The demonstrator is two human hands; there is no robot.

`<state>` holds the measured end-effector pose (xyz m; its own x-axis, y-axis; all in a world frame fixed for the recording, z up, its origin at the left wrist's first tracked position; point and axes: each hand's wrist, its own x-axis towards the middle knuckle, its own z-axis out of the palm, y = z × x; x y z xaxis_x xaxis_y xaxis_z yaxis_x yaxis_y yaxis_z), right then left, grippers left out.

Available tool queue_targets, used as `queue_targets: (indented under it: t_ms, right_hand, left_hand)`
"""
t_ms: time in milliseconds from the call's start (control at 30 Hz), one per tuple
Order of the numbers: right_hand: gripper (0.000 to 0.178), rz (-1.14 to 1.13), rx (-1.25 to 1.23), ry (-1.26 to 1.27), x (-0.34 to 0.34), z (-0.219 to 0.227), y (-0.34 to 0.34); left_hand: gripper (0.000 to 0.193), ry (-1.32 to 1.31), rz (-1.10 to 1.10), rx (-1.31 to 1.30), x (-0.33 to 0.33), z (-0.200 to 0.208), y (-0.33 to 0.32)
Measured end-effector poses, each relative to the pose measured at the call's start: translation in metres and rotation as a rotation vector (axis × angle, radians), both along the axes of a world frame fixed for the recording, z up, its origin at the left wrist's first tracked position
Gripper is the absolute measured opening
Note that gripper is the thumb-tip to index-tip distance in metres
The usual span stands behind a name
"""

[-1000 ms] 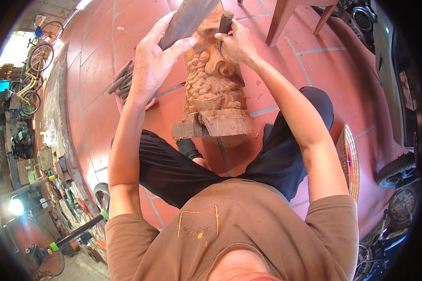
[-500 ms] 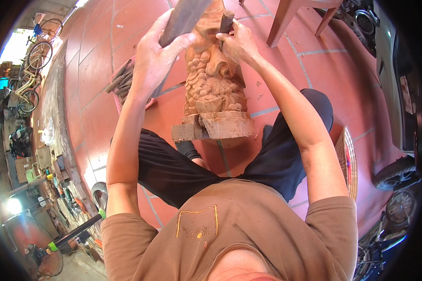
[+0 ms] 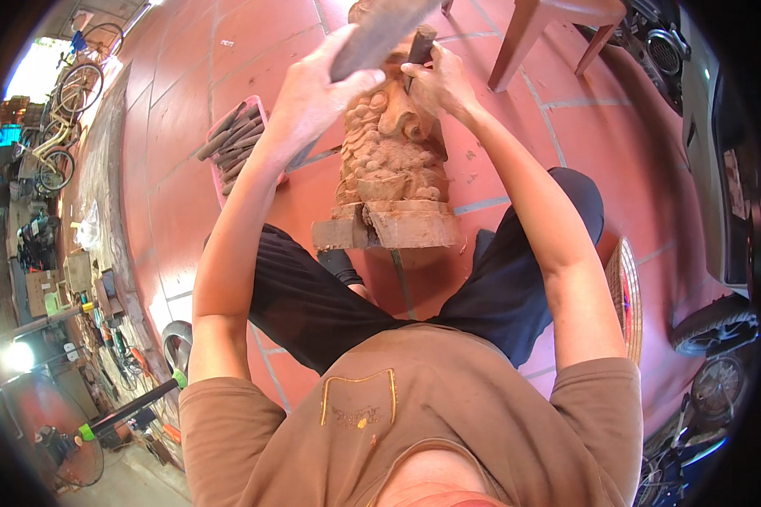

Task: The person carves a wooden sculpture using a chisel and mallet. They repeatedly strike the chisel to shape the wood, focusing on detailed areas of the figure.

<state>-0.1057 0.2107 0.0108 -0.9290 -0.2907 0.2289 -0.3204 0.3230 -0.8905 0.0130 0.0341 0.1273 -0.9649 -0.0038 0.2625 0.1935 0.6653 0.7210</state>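
Note:
Between my legs lies a carved wooden sculpture (image 3: 389, 173), reddish brown, with knobbly rounded relief and a rough, split block at its near end. My left hand (image 3: 323, 91) is closed on a dark wooden mallet (image 3: 379, 38), which is slightly blurred and hides part of the carving's far end. My right hand (image 3: 445, 84) grips a chisel (image 3: 422, 49) by its dark wooden handle, holding it nearly upright over the carving. The mallet is close to the left of the chisel's top; whether they touch I cannot tell. My right fingers hide the chisel's lower end.
A pink basket (image 3: 221, 188) with several dark-handled tools (image 3: 235, 145) sits left of the carving on the red tiles. A brown chair (image 3: 528, 34) stands far right. Beside my right knee is a woven round item (image 3: 624, 291). Bicycles (image 3: 59, 144) line the left; a tyre (image 3: 714, 325) is right.
My left hand has swung the mallet to the right, nearer the chisel. My right hand and the chisel have shifted only slightly in the picture, as the whole view has moved a little.

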Motion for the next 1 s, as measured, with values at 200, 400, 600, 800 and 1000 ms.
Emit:
queue_targets:
  t_ms: [200,400,600,800,1000]
  right_hand:
    - [0.033,0.011,0.123,0.038,0.002,0.0,0.012]
    - [0.037,0.007,0.174,-0.027,0.003,-0.001,0.024]
    - [0.039,0.004,-0.043,-0.023,0.006,0.006,0.018]
    - [0.039,0.046,-0.056,0.029,0.011,0.008,-0.007]
    - [0.037,0.01,0.102,-0.01,0.022,0.014,-0.017]
  left_hand:
    - [0.067,-0.223,0.005,-0.141,0.011,-0.001,-0.017]
    - [0.062,-0.226,0.084,0.077,0.033,0.013,-0.036]
    - [0.06,-0.192,0.113,0.225,0.042,0.024,-0.042]
    - [0.058,-0.153,0.107,0.311,0.043,0.03,-0.031]
    - [0.06,-0.175,0.112,0.308,0.047,0.03,-0.031]
